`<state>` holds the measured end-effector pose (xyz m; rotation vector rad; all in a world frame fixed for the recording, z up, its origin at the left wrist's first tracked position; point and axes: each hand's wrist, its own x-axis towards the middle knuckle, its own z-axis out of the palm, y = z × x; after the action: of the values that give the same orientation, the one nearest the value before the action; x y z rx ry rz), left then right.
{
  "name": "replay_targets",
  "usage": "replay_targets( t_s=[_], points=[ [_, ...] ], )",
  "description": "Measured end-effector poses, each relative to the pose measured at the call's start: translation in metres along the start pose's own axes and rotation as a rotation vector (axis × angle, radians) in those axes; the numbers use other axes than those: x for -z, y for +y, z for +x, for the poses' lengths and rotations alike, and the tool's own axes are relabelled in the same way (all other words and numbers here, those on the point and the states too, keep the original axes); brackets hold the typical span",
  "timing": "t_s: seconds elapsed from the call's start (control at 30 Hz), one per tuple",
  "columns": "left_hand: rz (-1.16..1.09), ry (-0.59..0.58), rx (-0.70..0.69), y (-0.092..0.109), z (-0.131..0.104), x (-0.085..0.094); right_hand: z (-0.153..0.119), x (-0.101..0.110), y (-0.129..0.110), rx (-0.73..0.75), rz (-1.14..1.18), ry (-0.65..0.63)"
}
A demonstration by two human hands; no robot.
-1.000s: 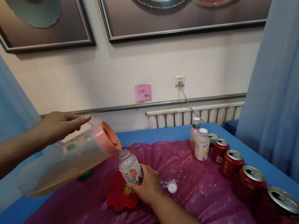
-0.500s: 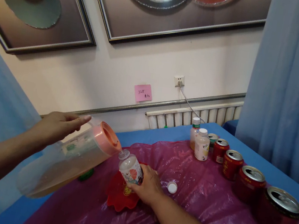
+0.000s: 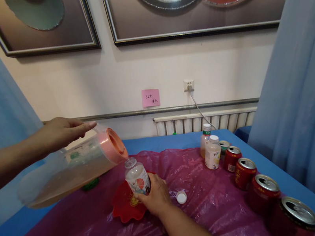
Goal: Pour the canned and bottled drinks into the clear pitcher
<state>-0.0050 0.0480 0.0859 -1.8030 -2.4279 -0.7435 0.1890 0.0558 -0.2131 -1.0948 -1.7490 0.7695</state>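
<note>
My left hand is closed on the handle of a clear plastic pitcher with an orange-pink lid. The pitcher lies tilted far over, spout to the right, with cloudy yellowish liquid inside. Its spout is at the open mouth of a small clear bottle with a fruit-printed label. My right hand is wrapped round that bottle's lower part and leans it toward the pitcher. Below the bottle is a red scalloped dish. A loose white cap lies to the right of my right hand.
Two capped bottles, one with a printed label and one with a green band, stand at the back. Several opened cans line the right side. Wet purple plastic sheeting covers the blue table. A green object sits behind the pitcher.
</note>
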Motion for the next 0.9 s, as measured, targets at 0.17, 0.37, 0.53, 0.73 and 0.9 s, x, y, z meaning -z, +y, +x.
replay_targets(
  t_s=[0.17, 0.37, 0.53, 0.73, 0.9],
  points=[
    [0.038, -0.015, 0.008, -0.0004, 0.0004, 0.0008, 0.0004, -0.0003, 0.0006, -0.005, 0.0, -0.004],
    [0.046, -0.011, 0.012, 0.0013, -0.0004, 0.0015, 0.0004, 0.0005, -0.0003, -0.005, -0.007, -0.002],
    [0.043, -0.007, 0.013, 0.0005, -0.0012, 0.0005, 0.0005, 0.0011, -0.0009, -0.007, -0.011, -0.019],
    [0.045, 0.001, -0.012, -0.0012, 0.0001, 0.0003, -0.0001, 0.0002, -0.0001, -0.002, -0.008, -0.002],
    [0.044, -0.017, 0.009, -0.0025, 0.001, 0.0014, 0.0003, 0.0006, 0.0, 0.004, -0.002, 0.0]
  ],
)
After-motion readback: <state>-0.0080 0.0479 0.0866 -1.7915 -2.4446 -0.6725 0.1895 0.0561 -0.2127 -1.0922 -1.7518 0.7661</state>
